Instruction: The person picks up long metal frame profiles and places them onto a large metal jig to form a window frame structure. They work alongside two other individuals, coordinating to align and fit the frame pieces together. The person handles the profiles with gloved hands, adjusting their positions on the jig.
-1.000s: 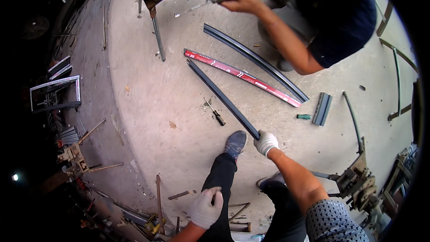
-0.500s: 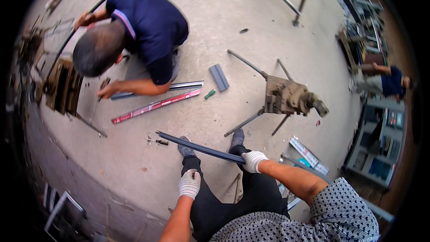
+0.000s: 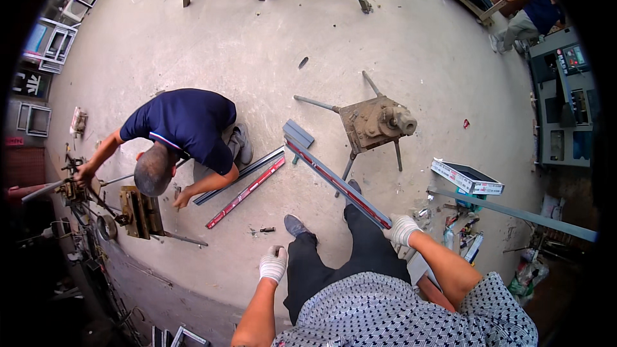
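My right hand (image 3: 402, 228), in a white glove, grips the near end of a long dark metal bar with a red stripe (image 3: 334, 181). The bar slants up and away to the left above the concrete floor. My left hand (image 3: 274, 263), also gloved, hangs free beside my left leg with nothing in it, its fingers loosely curled. My dark shoes (image 3: 295, 224) stand just below the bar.
A person in a blue shirt (image 3: 182, 125) crouches to my left beside two more bars (image 3: 247, 180) and a metal machine (image 3: 140, 211). A rusty machine on legs (image 3: 375, 122) stands ahead. A flat box (image 3: 467, 177) and a long grey bar (image 3: 514, 213) lie to the right.
My view has swung further round. My left hand let go of the bar and dropped to my side. My right hand alone now carries the bar, raised and pointing away.
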Available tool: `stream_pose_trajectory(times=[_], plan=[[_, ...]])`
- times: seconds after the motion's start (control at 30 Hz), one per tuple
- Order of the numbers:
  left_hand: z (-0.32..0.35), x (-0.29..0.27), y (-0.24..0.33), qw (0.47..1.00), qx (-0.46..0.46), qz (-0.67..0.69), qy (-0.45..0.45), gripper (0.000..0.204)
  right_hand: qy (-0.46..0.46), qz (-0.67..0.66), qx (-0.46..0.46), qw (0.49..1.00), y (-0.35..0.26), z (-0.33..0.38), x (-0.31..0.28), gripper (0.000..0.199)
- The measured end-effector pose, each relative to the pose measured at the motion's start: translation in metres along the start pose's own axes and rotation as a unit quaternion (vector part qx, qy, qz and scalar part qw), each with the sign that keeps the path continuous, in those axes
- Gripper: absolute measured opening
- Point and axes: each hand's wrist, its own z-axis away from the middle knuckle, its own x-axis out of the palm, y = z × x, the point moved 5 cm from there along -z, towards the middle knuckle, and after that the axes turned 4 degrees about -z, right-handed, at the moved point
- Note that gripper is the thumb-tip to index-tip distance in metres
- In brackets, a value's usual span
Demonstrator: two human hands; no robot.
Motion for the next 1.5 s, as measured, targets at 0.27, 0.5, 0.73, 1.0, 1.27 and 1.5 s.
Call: stream_pose_trajectory(times=[0.27, 0.5, 0.73, 1.0, 1.27, 1.5], plan=[[0.023, 0.018, 0.105, 0.984, 0.048, 0.167, 0.027, 0.029, -0.035, -0.200, -0.099, 0.974, 0.001, 0.017, -0.079, 0.039], [0.037, -0.013, 0.241, 0.953, 0.111, 0.266, -0.094, 0.041, -0.072, -0.265, -0.185, 0.944, -0.023, 0.039, -0.125, 0.037], [0.012, -0.110, 0.319, 0.883, 0.229, 0.361, -0.195, 0.061, -0.099, -0.268, -0.134, 0.949, -0.083, 0.094, -0.137, 0.033], [0.003, -0.192, 0.353, 0.863, 0.278, 0.340, -0.251, 0.062, -0.056, -0.266, -0.149, 0.951, -0.128, 0.095, -0.137, 0.039], [-0.014, -0.210, 0.397, 0.877, 0.279, 0.335, -0.204, 0.056, 0.101, -0.350, -0.199, 0.910, -0.137, 0.078, -0.173, 0.049], [-0.072, -0.200, 0.434, 0.892, 0.181, 0.368, -0.188, 0.031, 0.295, -0.228, -0.229, 0.899, -0.146, 0.052, -0.231, 0.033]])
